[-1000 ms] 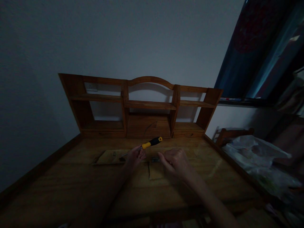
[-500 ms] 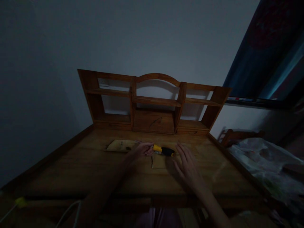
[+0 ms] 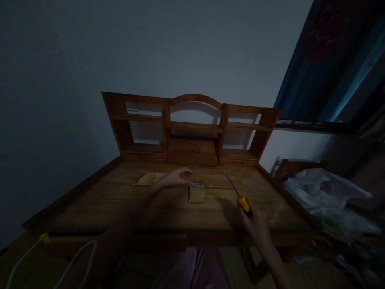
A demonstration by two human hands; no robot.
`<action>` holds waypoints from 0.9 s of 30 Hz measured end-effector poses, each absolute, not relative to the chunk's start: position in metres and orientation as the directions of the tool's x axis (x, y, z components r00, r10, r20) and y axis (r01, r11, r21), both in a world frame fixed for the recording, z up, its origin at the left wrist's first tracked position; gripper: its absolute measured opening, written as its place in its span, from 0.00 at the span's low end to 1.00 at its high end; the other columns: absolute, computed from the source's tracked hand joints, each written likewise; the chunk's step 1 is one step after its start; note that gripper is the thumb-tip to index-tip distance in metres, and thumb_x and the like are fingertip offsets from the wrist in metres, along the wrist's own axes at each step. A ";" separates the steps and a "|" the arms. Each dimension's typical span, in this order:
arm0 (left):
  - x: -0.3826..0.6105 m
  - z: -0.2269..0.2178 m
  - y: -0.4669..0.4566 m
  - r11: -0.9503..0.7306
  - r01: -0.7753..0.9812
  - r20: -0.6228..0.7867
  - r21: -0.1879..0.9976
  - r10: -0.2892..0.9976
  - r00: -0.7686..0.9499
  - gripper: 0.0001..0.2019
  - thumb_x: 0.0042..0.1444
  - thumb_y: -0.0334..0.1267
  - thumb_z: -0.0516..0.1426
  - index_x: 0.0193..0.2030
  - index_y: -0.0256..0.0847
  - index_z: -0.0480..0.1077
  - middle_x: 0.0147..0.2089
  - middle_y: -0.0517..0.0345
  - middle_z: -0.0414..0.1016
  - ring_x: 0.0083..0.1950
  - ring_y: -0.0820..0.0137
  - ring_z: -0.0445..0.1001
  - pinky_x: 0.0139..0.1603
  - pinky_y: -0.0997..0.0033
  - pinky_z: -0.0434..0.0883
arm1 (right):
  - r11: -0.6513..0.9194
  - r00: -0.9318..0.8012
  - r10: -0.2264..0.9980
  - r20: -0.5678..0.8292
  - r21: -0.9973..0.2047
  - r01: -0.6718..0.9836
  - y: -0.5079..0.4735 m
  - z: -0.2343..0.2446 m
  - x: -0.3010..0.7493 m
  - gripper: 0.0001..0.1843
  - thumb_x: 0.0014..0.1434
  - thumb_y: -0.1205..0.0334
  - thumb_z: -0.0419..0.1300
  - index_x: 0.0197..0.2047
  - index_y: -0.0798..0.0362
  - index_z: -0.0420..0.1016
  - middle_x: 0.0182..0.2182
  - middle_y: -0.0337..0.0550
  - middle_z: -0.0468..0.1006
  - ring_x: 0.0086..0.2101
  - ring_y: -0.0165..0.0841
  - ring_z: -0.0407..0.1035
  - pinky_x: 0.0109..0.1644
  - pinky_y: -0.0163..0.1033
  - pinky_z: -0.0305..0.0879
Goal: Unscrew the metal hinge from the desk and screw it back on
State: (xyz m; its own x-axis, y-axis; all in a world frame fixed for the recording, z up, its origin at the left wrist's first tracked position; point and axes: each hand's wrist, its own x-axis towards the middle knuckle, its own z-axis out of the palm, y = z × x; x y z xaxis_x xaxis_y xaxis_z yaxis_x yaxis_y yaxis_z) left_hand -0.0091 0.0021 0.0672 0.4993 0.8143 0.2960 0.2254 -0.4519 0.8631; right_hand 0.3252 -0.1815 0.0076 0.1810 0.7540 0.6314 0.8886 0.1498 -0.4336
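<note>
The right hand (image 3: pixel 257 226), low in the view at about 5 o'clock from the middle of the tabletop (image 3: pixel 120 204), is closed around the yellow-and-black handle of a screwdriver (image 3: pixel 240 197). The slim metal shaft runs away from the hand toward 11 o'clock, and its tip ends over the far part of the tabletop; in this dim light I cannot tell whether the tip touches the wood. The left hand (image 3: pixel 177 178) reaches out at about 10 o'clock from the right hand, well apart from it. It is open, with the fingers loosely curved and the fingertips close to a small wooden block (image 3: pixel 197 194) that lies flat near the middle of the tabletop. A small metal fitting (image 3: pixel 197 184) sits at the block's far edge, at 12 o'clock, just beside the left fingertips. At 9 o'clock from the left hand a flat wooden board (image 3: pixel 148 178) lies on the tabletop. A wooden shelf unit (image 3: pixel 192 127) with an arched top stands along the back edge at 12 o'clock. At 3 o'clock, off the tabletop, are a chair (image 3: pixel 296 164) and crumpled plastic bags (image 3: pixel 325 196), and a white cable (image 3: pixel 84 257) loops at 7 o'clock.
</note>
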 end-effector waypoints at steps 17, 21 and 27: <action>-0.030 0.018 0.054 -0.525 0.526 0.217 0.669 0.815 0.538 0.50 0.35 0.52 0.75 0.68 0.47 0.68 0.68 0.45 0.66 0.69 0.46 0.63 0.72 0.52 0.56 | -0.162 0.311 0.753 0.579 -0.296 0.942 -0.268 -0.042 0.442 0.29 0.60 0.43 0.54 0.50 0.55 0.82 0.37 0.56 0.85 0.32 0.50 0.81 0.30 0.45 0.74; -0.004 0.014 0.045 -0.569 0.417 0.294 0.709 0.776 0.558 0.46 0.35 0.49 0.76 0.65 0.52 0.72 0.60 0.50 0.71 0.64 0.50 0.67 0.70 0.54 0.59 | -0.187 0.308 0.755 0.579 -0.260 0.947 -0.274 -0.051 0.451 0.29 0.60 0.43 0.54 0.47 0.57 0.83 0.32 0.56 0.85 0.29 0.48 0.81 0.28 0.43 0.74; 0.076 0.012 0.053 -0.685 0.319 0.384 0.655 0.665 0.640 0.43 0.43 0.51 0.73 0.68 0.52 0.69 0.58 0.50 0.69 0.60 0.55 0.69 0.67 0.56 0.63 | -0.172 0.312 0.790 0.528 -0.297 0.939 -0.277 -0.066 0.455 0.26 0.59 0.43 0.54 0.47 0.51 0.83 0.30 0.52 0.85 0.26 0.46 0.80 0.25 0.41 0.73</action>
